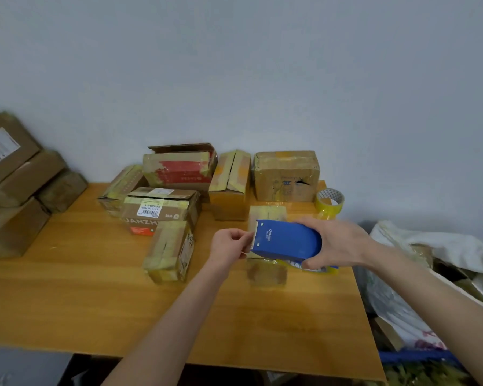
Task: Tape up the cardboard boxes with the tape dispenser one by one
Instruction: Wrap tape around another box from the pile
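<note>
Seen from my remote station, the right hand (338, 246) grips the rounded rear of the blue tape dispenser (286, 239), thumb on top and fingers curled beneath. It holds the dispenser in the air just above a small taped box (267, 274). The left hand (229, 246), its forearm reaching in from the near edge, pinches at the tape dispenser's cutter edge with curled fingertips. I cannot tell whether a strip of tape lies between them.

Under the tape dispenser spreads an orange-brown wooden table (95, 288). Left of the dispenser an upright taped carton (169, 252) stands near it. Beyond that, a cluster of worn cardboard boxes (179, 174) lines up towards the pale wall (234, 65). A roll of yellowish tape (329, 201) sits beyond the dispenser, slightly to its right. Far to its left is a stack of brown parcels (17, 185), and to its right, off the table, lie crumpled white bags (430, 246).
</note>
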`<state>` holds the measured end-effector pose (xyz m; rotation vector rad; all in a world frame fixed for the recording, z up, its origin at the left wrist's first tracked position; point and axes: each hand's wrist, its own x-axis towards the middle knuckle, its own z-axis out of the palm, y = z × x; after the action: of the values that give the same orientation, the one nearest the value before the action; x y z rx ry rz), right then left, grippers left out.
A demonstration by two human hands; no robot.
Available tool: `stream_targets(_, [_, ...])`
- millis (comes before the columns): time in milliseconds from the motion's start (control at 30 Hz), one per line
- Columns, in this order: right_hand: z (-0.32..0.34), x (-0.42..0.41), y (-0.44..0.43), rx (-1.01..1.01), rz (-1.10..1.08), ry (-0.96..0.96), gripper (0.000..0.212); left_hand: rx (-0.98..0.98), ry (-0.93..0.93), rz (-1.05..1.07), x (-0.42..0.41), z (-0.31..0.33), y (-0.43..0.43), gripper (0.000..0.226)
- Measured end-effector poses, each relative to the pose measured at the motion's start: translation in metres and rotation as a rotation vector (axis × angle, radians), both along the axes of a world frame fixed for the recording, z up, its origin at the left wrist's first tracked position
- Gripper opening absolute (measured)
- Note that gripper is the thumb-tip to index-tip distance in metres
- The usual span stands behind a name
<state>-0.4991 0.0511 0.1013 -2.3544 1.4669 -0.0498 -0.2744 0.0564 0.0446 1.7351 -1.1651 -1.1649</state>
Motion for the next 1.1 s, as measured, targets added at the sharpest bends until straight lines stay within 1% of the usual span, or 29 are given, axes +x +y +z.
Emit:
stream_targets(167, [-0.007, -0.008, 0.010, 0.094, -0.005, -0.062, 0.069, 0.008, 0.009, -0.023, 0.006, -0.007, 0.012, 0.017])
stream_targets(267, [-0.017, -0.028, 0.013, 0.146, -0.071, -0.096, 0.068, -0.005, 0.019, 0.038, 0.027, -0.015, 0.015, 0.018])
stream_targets(333, [-0.020, -0.048, 0.015, 0.168, -0.129, -0.068, 0.070, -0.001, 0.011, 0.100, 0.046, -0.023, 0.016, 0.019])
stream_targets(433, [-0.023, -0.061, 0.019, 0.176, -0.160, 0.008, 0.073, 0.021, -0.019, 0.103, 0.051, -0.034, 0.018, 0.019])
stream_targets(567, [-0.031, -0.066, 0.020, 0.170, -0.201, -0.009, 0.073, 0.011, -0.049, 0.103, 0.042, -0.042, 0.013, 0.020])
stream_targets(800, [-0.044, -0.063, 0.010, 0.192, -0.230, 0.018, 0.076, 0.046, -0.107, 0.099, 0.039, -0.054, 0.003, 0.019])
stream_targets(933, [-0.054, -0.056, 0.003, 0.228, -0.240, 0.061, 0.075, 0.079, -0.116, 0.095, 0.038, -0.064, 0.000, 0.023])
stream_targets(1000, [-0.059, -0.051, 0.001, 0.237, -0.243, 0.059, 0.078, 0.088, -0.126, 0.087, 0.036, -0.068, -0.001, 0.026])
stream_targets(1100, [-0.066, -0.047, -0.002, 0.291, -0.262, 0.050, 0.081, 0.102, -0.126, 0.084, 0.032, -0.072, -0.003, 0.024])
